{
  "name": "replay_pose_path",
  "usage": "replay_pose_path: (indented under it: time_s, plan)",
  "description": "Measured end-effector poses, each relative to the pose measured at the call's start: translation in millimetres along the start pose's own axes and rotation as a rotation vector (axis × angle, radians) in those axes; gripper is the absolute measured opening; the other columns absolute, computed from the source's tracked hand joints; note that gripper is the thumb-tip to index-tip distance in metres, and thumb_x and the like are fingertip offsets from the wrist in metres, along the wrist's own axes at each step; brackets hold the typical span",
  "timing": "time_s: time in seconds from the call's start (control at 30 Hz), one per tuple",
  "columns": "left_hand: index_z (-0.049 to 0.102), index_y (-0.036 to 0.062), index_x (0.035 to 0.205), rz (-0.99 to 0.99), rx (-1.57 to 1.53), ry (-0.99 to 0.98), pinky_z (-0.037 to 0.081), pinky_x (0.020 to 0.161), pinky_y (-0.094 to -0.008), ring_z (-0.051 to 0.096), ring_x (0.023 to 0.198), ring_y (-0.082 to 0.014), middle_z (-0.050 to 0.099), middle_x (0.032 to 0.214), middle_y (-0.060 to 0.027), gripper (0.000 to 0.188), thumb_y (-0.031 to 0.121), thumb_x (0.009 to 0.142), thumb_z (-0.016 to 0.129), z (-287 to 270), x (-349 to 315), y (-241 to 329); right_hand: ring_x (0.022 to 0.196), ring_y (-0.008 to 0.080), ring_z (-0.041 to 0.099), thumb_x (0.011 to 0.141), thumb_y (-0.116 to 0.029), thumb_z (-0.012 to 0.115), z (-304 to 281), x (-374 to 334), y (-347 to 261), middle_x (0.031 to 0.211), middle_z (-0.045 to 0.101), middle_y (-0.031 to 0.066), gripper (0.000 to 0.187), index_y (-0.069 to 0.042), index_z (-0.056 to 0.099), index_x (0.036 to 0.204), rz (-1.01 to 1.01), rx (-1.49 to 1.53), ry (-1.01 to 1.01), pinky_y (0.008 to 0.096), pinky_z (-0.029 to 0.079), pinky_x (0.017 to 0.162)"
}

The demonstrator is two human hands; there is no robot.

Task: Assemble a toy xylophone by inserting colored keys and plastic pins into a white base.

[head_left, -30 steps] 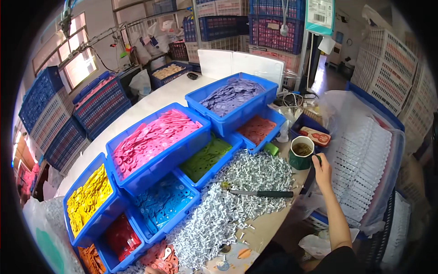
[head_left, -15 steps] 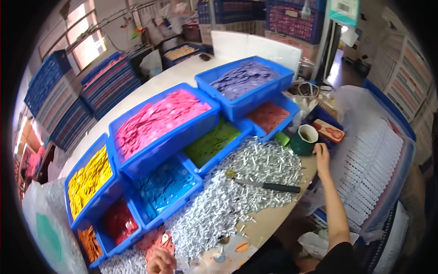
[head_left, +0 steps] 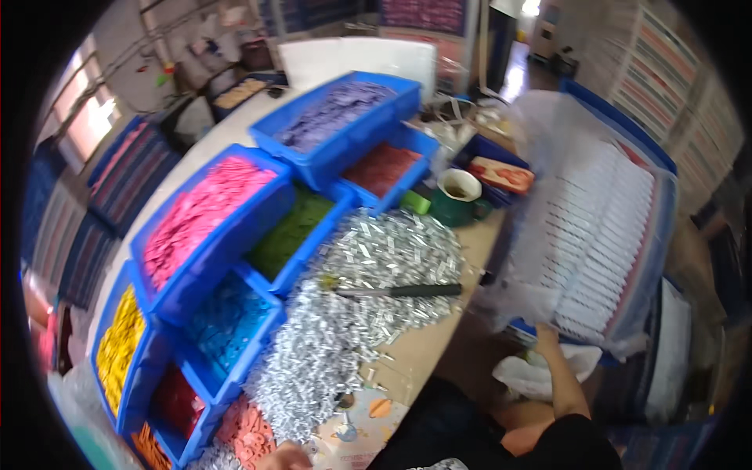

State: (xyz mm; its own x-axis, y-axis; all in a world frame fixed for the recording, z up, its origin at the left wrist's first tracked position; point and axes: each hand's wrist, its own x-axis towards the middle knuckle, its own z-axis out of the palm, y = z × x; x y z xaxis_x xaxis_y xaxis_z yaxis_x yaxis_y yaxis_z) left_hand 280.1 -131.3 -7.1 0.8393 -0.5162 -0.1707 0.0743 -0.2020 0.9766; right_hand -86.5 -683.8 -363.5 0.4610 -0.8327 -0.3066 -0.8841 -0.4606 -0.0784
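Note:
My right hand (head_left: 545, 337) is low at the near edge of a plastic-lined crate (head_left: 540, 258), just above a white plastic bag (head_left: 513, 380). Its fingers are smeared and partly hidden, so their grip does not show. At the bottom edge, my left hand (head_left: 287, 457) is blurred and cut off by the frame, beside a small heap of flat salmon-pink pieces (head_left: 249, 435). A wide pile of small silvery pieces (head_left: 301, 384) spreads over the table. Across it lies a thin metal tool with a black handle (head_left: 423, 291).
Blue bins hold pink pieces (head_left: 211, 207), purple pieces (head_left: 337, 113), yellow pieces (head_left: 120, 345), blue pieces (head_left: 227, 325) and other colours. A dark green mug (head_left: 450, 211) stands near the table's right edge, beside a box with a red-patterned lid (head_left: 501, 175). White rows (head_left: 599, 235) fill the crate.
My right hand has left the mug and dropped down to the crate's near edge. My left hand has slid lower in the picture. The view has swung right.

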Motion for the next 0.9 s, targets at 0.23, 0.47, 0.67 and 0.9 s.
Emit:
replay_pose_path:
  time_s: [0.23, 0.47, 0.67, 0.9]
  plan:
    - [0.067, -0.0030, 0.094, -0.163, -0.140, -0.210, 0.046, 0.079, -0.0286, 0.060, 0.084, -0.0164, 0.065, 0.090, -0.0077, 0.011, 0.006, 0.095, 0.061, 49, 19, 26, 0.108, 0.0382, 0.064, 0.076, -0.014, 0.065, 14, 26, -12, 0.108, 0.069, 0.0199, 0.033, -0.002, 0.070, 0.107, -0.217, -0.173, 0.557, 0.0539, 0.053, 0.081]
    - [0.066, 0.0021, 0.096, -0.085, -0.087, -0.175, 0.045, 0.084, -0.0293, 0.059, 0.090, -0.0162, 0.065, 0.091, -0.0071, 0.005, 0.004, 0.093, 0.063, 34, 22, -8, 0.084, 0.0310, 0.072, 0.081, -0.014, 0.060, -20, 18, -76, 0.087, 0.073, 0.0143, 0.017, -0.010, 0.076, 0.083, 0.036, -0.321, 0.191, 0.0434, 0.056, 0.071]
    - [0.066, 0.0028, 0.098, -0.046, -0.002, -0.284, 0.046, 0.085, -0.0302, 0.060, 0.090, -0.0179, 0.065, 0.094, -0.0085, 0.007, 0.007, 0.092, 0.065, 32, 37, -3, 0.076, 0.0270, 0.073, 0.077, -0.010, 0.063, -62, -22, -106, 0.078, 0.073, 0.0111, 0.011, -0.012, 0.073, 0.075, 0.059, -0.277, 0.300, 0.0386, 0.057, 0.065]
    - [0.066, 0.0024, 0.098, -0.046, -0.026, -0.312, 0.047, 0.083, -0.0302, 0.059, 0.090, -0.0176, 0.064, 0.096, -0.0079, 0.006, 0.005, 0.093, 0.064, 49, 40, -6, 0.071, 0.0293, 0.071, 0.074, -0.008, 0.061, -40, -55, -118, 0.076, 0.070, 0.0142, 0.010, -0.006, 0.067, 0.082, 0.058, -0.254, 0.379, 0.0388, 0.055, 0.060]
